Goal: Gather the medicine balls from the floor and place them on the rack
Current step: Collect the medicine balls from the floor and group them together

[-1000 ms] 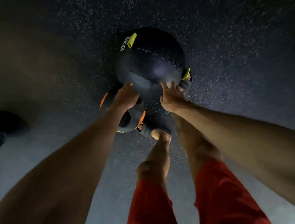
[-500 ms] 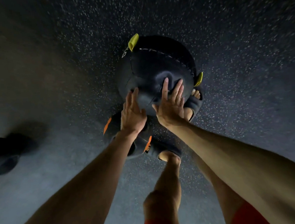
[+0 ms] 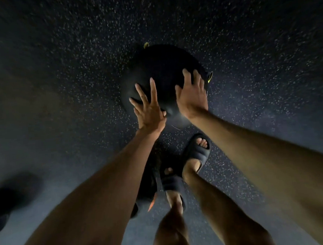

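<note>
Head view: a black medicine ball (image 3: pixel 162 74) with small yellow tabs at its far edge and right edge sits in the middle of the scene over the dark speckled floor (image 3: pixel 246 38); I cannot tell whether it rests on the floor or is just off it. The left hand (image 3: pixel 149 108) lies flat on the ball's near left side, fingers straight and spread apart. The right hand (image 3: pixel 191 95) cups the ball's right side, fingers close together and bent over its curve. Nearer, beside the person's feet in dark slide sandals (image 3: pixel 196 152), a second dark ball with an orange mark (image 3: pixel 148 183) is partly hidden behind the left forearm. A dark blurred shape (image 3: pixel 0 202) lies at the left edge.
</note>
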